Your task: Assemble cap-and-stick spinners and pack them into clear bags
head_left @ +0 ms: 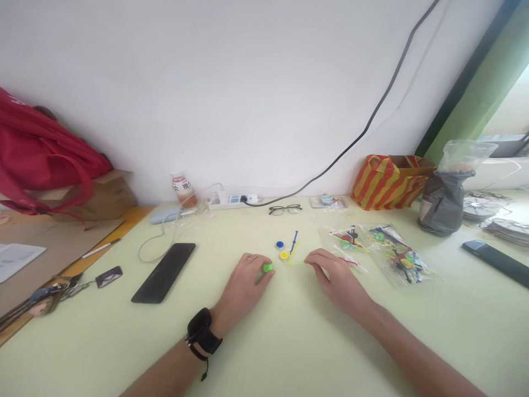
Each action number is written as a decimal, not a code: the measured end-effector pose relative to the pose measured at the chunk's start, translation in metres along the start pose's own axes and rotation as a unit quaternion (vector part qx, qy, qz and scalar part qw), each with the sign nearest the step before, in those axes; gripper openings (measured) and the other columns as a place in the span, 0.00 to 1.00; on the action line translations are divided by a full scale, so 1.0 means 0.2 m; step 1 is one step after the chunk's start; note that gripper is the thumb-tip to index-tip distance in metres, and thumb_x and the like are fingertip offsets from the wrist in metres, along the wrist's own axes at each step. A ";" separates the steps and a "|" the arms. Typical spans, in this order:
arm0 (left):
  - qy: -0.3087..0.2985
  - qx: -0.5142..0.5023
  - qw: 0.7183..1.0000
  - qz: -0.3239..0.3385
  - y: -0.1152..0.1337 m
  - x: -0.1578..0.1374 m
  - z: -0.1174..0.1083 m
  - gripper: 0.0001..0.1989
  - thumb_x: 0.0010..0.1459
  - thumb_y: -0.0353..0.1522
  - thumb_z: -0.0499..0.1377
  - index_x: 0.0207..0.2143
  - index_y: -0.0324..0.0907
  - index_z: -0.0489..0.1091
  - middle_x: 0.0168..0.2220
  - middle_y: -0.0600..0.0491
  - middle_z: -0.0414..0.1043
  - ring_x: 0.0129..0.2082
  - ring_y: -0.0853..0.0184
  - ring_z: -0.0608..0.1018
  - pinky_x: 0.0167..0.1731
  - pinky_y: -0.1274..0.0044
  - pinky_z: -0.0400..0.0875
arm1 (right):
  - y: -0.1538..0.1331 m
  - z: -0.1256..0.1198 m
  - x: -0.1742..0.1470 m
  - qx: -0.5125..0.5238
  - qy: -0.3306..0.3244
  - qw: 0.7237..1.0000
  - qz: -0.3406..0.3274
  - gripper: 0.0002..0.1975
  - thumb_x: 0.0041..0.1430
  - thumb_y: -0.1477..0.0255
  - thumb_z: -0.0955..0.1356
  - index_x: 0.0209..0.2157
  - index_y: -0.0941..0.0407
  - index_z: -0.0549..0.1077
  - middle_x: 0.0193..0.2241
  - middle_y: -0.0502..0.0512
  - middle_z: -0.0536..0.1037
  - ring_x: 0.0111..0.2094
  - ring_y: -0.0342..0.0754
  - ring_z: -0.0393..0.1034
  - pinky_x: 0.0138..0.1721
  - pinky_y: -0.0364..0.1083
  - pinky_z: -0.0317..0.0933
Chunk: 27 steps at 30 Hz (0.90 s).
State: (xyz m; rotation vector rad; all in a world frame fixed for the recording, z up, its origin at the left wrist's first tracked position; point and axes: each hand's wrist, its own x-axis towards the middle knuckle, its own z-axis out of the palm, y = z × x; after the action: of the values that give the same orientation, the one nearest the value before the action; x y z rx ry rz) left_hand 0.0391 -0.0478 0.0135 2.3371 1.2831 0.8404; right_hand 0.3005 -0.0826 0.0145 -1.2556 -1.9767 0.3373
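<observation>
Between the thumb and fingers of my left hand (247,281) is a small green plastic wheel (268,268). My right hand (334,274) pinches one end of a thin light-green plastic rod (296,263), which points left toward the wheel but stays apart from it. Just beyond the hands lie a blue wheel (280,244) and a yellow wheel (284,256). Beside them, a blue rod piece (294,241) and a yellow rod piece (291,257) lie close together, seemingly touching.
Clear bags of colored plastic parts (403,258) lie to the right. A black phone (164,273) rests at the left. Eyeglasses (285,209), a power strip (231,201) and a bottle (183,190) are along the wall, with a striped bag (390,184) at the back right.
</observation>
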 end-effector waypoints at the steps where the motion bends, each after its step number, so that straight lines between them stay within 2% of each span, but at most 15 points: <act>1: -0.003 -0.016 1.000 -0.013 0.01 0.00 0.00 0.06 0.67 0.33 0.58 0.44 0.46 0.74 0.42 0.51 0.77 0.46 0.58 0.76 0.47 0.65 0.73 | 0.00 0.00 0.00 0.009 0.016 1.000 -0.001 0.15 0.67 0.81 0.60 0.42 0.53 0.75 0.42 0.58 0.80 0.42 0.52 0.77 0.43 0.51 0.71; 4: -0.016 -0.102 0.993 -0.052 0.04 -0.01 0.01 0.05 0.65 0.36 0.61 0.41 0.46 0.74 0.32 0.55 0.75 0.33 0.64 0.76 0.34 0.73 0.73 | -0.02 -0.02 0.01 0.043 0.061 0.997 0.010 0.11 0.68 0.77 0.63 0.42 0.52 0.76 0.42 0.58 0.79 0.42 0.52 0.76 0.44 0.52 0.72; 6: -0.018 -0.182 0.980 -0.081 0.05 -0.01 0.02 0.07 0.63 0.38 0.63 0.40 0.45 0.74 0.30 0.56 0.74 0.30 0.67 0.75 0.30 0.75 0.72 | -0.04 -0.03 0.02 0.081 0.073 0.994 0.029 0.08 0.67 0.74 0.66 0.40 0.52 0.77 0.42 0.58 0.79 0.43 0.52 0.76 0.43 0.51 0.73; 9: -0.027 -0.291 0.950 -0.113 0.07 -0.01 0.04 0.12 0.59 0.38 0.67 0.43 0.43 0.75 0.35 0.53 0.77 0.34 0.66 0.79 0.37 0.74 0.76 | -0.08 -0.04 0.03 0.164 0.063 0.982 0.064 0.06 0.67 0.69 0.68 0.38 0.52 0.79 0.41 0.58 0.79 0.42 0.52 0.76 0.44 0.50 0.73; 13: -0.067 -0.385 0.914 -0.114 0.10 -0.01 0.03 0.19 0.56 0.38 0.70 0.48 0.41 0.76 0.39 0.49 0.80 0.40 0.62 0.81 0.45 0.69 0.79 | -0.13 -0.05 0.03 0.256 0.005 0.962 0.090 0.07 0.66 0.65 0.69 0.38 0.52 0.80 0.38 0.56 0.79 0.40 0.51 0.75 0.42 0.49 0.72; 16: -0.083 -0.420 0.900 -0.087 0.13 -0.02 0.02 0.19 0.57 0.37 0.70 0.49 0.40 0.76 0.46 0.45 0.80 0.46 0.59 0.81 0.51 0.67 0.77 | -0.16 -0.04 0.02 0.277 -0.035 0.956 0.094 0.08 0.66 0.65 0.70 0.39 0.52 0.80 0.38 0.56 0.79 0.41 0.50 0.75 0.43 0.48 0.70; 18: -0.092 -0.429 0.895 -0.080 0.16 -0.02 0.01 0.18 0.58 0.37 0.70 0.48 0.39 0.77 0.47 0.44 0.81 0.47 0.58 0.81 0.53 0.66 0.76 | -0.18 -0.03 0.02 0.278 -0.047 0.955 0.097 0.07 0.66 0.66 0.70 0.39 0.52 0.81 0.38 0.55 0.79 0.41 0.50 0.74 0.43 0.48 0.69; 27: -0.103 -0.418 0.900 -0.071 0.17 -0.05 0.03 0.13 0.62 0.35 0.67 0.48 0.40 0.79 0.44 0.46 0.82 0.44 0.60 0.82 0.48 0.70 0.77 | -0.20 -0.01 0.00 0.319 -0.049 0.940 0.109 0.06 0.66 0.67 0.71 0.43 0.51 0.79 0.40 0.54 0.79 0.41 0.49 0.73 0.45 0.48 0.68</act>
State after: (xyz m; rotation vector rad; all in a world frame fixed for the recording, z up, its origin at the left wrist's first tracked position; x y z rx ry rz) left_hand 0.0609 -0.0748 0.0254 1.5691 0.7609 0.8415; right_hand 0.2747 -0.1021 0.0396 -1.0318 -1.6012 1.0726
